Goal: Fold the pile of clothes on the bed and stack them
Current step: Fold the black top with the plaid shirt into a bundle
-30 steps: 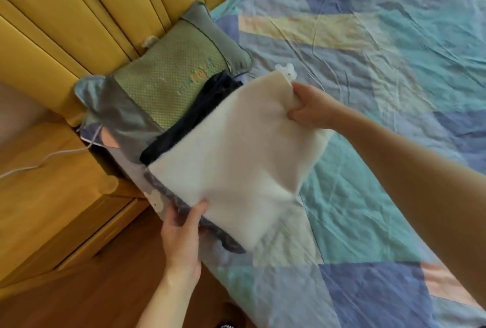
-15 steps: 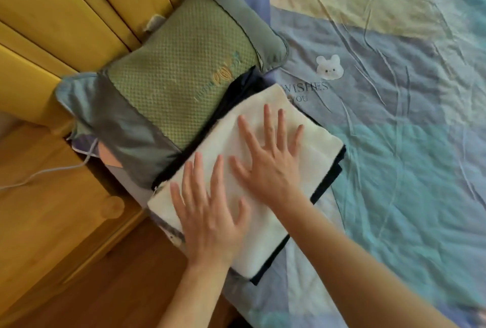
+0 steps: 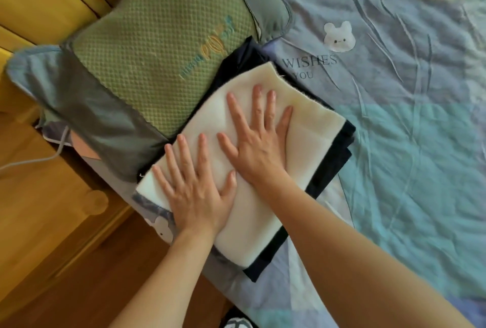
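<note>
From the head camera, a folded cream fleece garment [image 3: 297, 127] lies on top of a folded dark navy garment [image 3: 334, 162], the two making a small stack at the near corner of the bed [image 3: 394, 169], its long side touching the green quilted pillow [image 3: 163, 46]. No container shows here; the stack itself is the only thing holding anything. Both hands lie flat on the cream piece with fingers straight and spread, gripping nothing: the left hand [image 3: 196, 193] toward the bed's edge, the right hand [image 3: 259, 143] nearer the middle, the left thumb touching the heel of the right hand. The navy layer sticks out past the cream one along the far side and at the near corner. The stack's left end reaches the mattress edge, where the sheet's printed bear [image 3: 161, 230] hangs just above the wooden floor [image 3: 79, 288], and a wooden nightstand [image 3: 39, 196] with a white cable [image 3: 39, 159] stands close beside. To the right the patchwork sheet, wrinkled and bearing the words "WISHES YOU", stretches wide and bare. Compared with half a second ago, the hands rest on the same garment in nearly the same pose, and a second ago they were holding the cream piece up by its corners over the pile.
</note>
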